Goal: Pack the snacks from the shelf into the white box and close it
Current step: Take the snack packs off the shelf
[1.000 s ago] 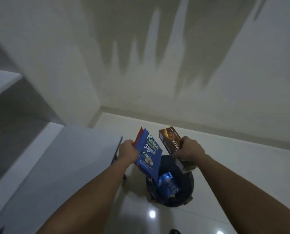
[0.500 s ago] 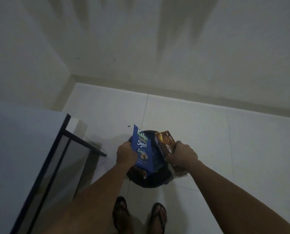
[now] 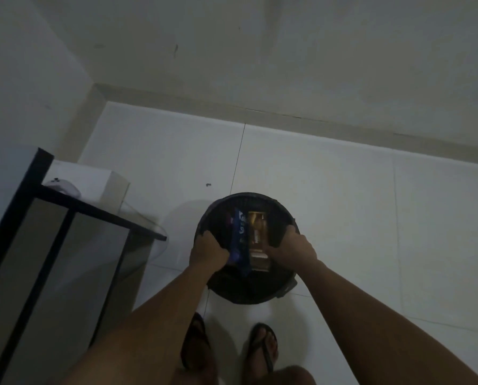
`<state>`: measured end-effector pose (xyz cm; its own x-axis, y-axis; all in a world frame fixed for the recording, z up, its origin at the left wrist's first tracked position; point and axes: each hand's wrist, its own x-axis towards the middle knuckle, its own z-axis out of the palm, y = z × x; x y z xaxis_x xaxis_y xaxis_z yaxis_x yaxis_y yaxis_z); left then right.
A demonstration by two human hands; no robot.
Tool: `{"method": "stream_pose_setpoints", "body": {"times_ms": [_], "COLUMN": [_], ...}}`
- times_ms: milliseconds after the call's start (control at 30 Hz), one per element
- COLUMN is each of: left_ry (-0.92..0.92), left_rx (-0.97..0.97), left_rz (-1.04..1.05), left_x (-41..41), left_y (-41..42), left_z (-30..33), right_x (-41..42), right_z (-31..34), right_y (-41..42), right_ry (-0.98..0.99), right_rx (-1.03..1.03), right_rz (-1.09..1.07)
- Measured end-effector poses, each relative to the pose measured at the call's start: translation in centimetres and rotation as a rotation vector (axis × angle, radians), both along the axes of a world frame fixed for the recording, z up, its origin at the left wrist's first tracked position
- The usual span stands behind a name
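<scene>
A round black bin [image 3: 260, 201] stands on the white tiled floor in front of my feet. My left hand [image 3: 208, 252] is closed on a blue snack packet [image 3: 240, 240], which stands on edge inside the bin's mouth. My right hand [image 3: 293, 250] grips a brown snack box [image 3: 257, 237] right beside the packet, also down in the bin. Both hands sit at the bin's near rim. No white box shows in this view.
A black-framed shelf unit [image 3: 73, 209] with a pale top stands at the left. A clear container [image 3: 112, 187] with a small white object [image 3: 62, 187] sits behind its corner. The walls meet in a corner at the back left. My sandalled feet [image 3: 229, 348] are below the bin.
The view has tilted down and closer to the bin. Both hands have lowered the blue packet and the brown box from above the bin into its mouth.
</scene>
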<state>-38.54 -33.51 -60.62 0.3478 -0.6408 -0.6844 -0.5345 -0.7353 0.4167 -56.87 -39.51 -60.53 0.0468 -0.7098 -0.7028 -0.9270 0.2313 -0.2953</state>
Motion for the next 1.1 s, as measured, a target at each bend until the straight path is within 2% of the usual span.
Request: {"method": "stream_pose_setpoints", "body": {"times_ms": [100, 267, 667, 867, 1100], "left_ry": [0.034, 0.058, -0.04, -0.106, -0.155], "left_rx": [0.032, 0.038, -0.119, -0.167, -0.149], "left_rz": [0.014, 0.022, -0.054, -0.04, 0.035], "left_x": [1.0, 1.7, 7.2, 11.6, 17.8], "left_y": [0.5, -0.1, 1.8, 6.9, 17.6], "left_z": [2.3, 12.2, 34.2, 41.3, 46.6], "right_x": [-0.1, 0.6, 8.4, 14.1, 21.5], "right_z": [3.2, 11.4, 33.4, 40.4, 45.4], "right_y": [-0.1, -1.3, -2.6, 0.7, 8.5], "right_ry": [-0.01, -0.061, -0.107, -0.132, -0.166], "right_rx": [-0.006, -0.032, -0.213, -0.309, -0.335], "right_rz": [0.009, 0.104, 0.562, 0.76, 0.875]}}
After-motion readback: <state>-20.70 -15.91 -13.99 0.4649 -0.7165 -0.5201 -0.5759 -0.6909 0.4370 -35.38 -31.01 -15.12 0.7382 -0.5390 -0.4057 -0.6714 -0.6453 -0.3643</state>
